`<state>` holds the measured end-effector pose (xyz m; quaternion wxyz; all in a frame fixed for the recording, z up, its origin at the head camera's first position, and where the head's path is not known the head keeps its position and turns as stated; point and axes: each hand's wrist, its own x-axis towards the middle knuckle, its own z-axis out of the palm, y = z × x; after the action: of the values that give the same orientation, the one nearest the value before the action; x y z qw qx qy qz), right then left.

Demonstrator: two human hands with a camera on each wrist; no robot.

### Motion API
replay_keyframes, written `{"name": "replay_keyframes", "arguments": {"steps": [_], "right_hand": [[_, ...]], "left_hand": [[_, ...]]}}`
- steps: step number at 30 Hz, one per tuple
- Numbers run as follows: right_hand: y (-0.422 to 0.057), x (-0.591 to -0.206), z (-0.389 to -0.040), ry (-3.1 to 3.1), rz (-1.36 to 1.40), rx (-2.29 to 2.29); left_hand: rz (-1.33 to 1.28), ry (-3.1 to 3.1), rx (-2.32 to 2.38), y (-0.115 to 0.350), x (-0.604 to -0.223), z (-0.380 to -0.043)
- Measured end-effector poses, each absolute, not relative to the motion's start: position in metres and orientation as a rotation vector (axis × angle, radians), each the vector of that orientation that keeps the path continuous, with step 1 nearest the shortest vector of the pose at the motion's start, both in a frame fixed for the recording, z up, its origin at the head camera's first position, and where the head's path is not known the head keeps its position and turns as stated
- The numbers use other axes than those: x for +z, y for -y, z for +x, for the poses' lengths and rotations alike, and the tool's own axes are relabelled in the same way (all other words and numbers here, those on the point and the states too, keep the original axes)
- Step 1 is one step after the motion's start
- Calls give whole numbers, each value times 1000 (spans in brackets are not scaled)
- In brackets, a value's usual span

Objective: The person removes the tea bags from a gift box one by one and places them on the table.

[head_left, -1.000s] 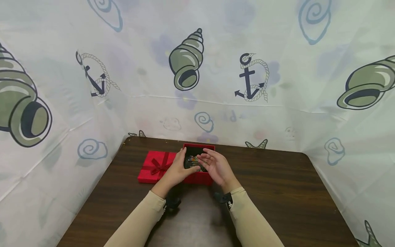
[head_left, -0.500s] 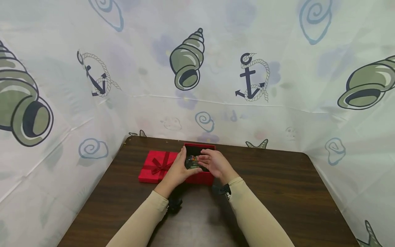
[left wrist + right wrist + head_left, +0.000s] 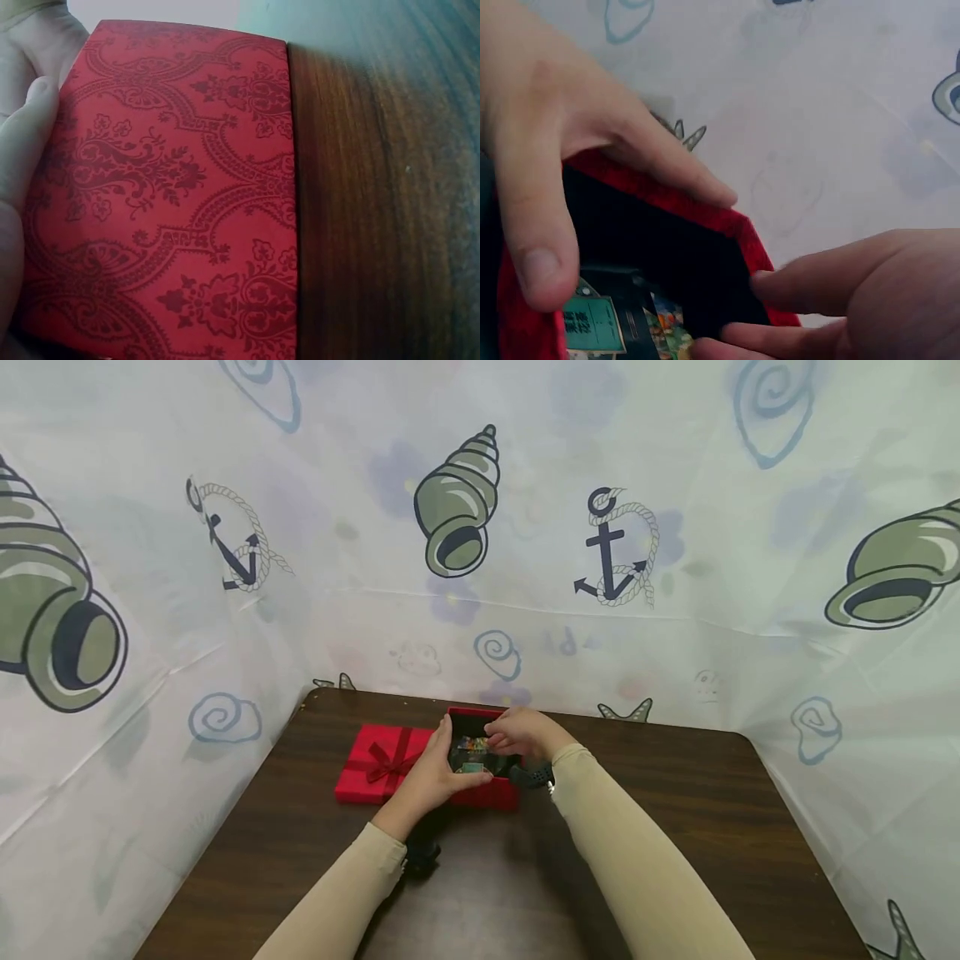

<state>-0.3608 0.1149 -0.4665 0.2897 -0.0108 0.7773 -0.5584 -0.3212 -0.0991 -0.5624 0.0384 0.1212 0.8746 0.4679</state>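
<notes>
Mid-frame, I see the left hand (image 3: 435, 771) straight-fingered against the red box (image 3: 492, 793), presumably steadying it; whether the right hand (image 3: 527, 732), at its mouth, pinches anything, I can't tell.

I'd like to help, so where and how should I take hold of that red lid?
Probably at the left end of the red lid, thumb on the near side, fingers on the far, coming from the left: it lies flat with straight sides, and the left hand hides part of its right end. The bow on top looks soft, a poorer handle.
</notes>
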Motion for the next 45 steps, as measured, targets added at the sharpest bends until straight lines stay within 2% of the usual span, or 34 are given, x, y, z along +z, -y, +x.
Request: {"name": "replay_keyframes", "arguments": {"steps": [7, 15, 38, 45], "right_hand": [[-111, -459, -368, -2119, -125, -1324], [-108, -459, -369, -2370, -333, -898], [-104, -479, -377, -2470, -343, -788], [-99, -479, -377, -2454, -432, -663]], "left_hand": [[387, -2675, 1456, 100, -560, -323], [376, -2643, 1498, 100, -564, -322], [386, -2612, 1557, 97, -560, -317], [380, -2616, 1566, 98, -560, -318]]}}
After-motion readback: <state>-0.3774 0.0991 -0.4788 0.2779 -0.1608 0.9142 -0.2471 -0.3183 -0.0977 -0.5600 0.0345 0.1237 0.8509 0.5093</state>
